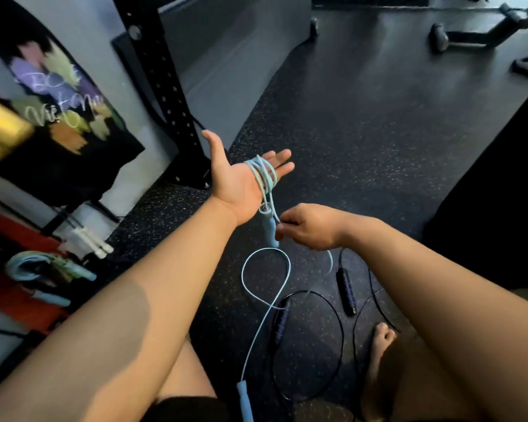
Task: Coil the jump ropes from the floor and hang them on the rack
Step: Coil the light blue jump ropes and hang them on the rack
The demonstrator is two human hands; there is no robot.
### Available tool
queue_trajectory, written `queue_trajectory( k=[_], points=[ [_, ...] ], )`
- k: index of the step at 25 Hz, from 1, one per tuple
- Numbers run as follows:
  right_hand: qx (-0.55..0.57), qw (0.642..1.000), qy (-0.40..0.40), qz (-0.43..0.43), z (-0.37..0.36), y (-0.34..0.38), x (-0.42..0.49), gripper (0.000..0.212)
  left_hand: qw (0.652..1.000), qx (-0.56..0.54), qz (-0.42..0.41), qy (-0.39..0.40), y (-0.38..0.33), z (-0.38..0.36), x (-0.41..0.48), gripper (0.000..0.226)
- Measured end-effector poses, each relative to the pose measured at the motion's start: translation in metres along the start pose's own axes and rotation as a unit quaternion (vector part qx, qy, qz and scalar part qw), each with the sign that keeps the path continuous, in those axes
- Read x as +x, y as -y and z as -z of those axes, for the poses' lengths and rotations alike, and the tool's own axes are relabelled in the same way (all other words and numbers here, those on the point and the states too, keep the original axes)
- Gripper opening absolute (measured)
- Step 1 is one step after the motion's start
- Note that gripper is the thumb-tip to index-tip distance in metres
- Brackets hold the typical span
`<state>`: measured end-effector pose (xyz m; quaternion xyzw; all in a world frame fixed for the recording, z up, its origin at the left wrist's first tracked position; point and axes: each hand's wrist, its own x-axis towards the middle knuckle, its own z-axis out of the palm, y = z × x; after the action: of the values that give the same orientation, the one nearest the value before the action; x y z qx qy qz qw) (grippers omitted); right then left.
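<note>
Coils of blue rope [262, 178] may slip off the flat, spread left hand [235, 181] if the right hand [310, 228], pinching the rope, tugs.

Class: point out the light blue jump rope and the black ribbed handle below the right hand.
Light blue jump rope [261, 175]: head view, on the wound coils.
Black ribbed handle [345, 292]: head view, middle of its grip.

A speckled black rubber floor [363, 132] stretches ahead of the grip in a dim gym. Up and left of the grip, a perforated black post [162, 86] stands by a grey wall [226, 56], beside a black banner [58, 123] daubed with pastel patches. Far ahead to the right stands a black metal frame [482, 32].
</note>
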<state>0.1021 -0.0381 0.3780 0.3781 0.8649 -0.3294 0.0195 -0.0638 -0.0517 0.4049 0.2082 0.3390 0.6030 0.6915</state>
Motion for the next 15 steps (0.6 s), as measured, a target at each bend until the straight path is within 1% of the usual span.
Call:
queue_trajectory(
  k=[2,5,9,13,15],
  points=[
    [-0.043,0.999,0.006,0.005,-0.002,0.000,0.005,0.032,0.999,-0.031,-0.023,-0.003,-0.006,0.003,-0.009,0.136],
    [-0.088,0.996,0.003,-0.005,-0.005,-0.011,0.019,0.035,0.998,-0.060,-0.023,-0.021,-0.008,0.014,-0.010,0.138],
    [-0.101,0.994,0.007,-0.034,0.000,-0.023,0.040,0.034,1.000,-0.018,-0.002,0.007,-0.020,0.019,0.006,0.146],
    [-0.076,0.994,-0.059,-0.057,-0.009,-0.048,0.049,0.031,0.998,0.015,0.047,0.046,-0.024,0.030,0.024,0.149],
    [-0.065,0.993,-0.077,-0.069,-0.010,-0.062,0.049,0.031,0.994,0.034,0.081,0.073,-0.024,0.031,0.026,0.148]
  ],
)
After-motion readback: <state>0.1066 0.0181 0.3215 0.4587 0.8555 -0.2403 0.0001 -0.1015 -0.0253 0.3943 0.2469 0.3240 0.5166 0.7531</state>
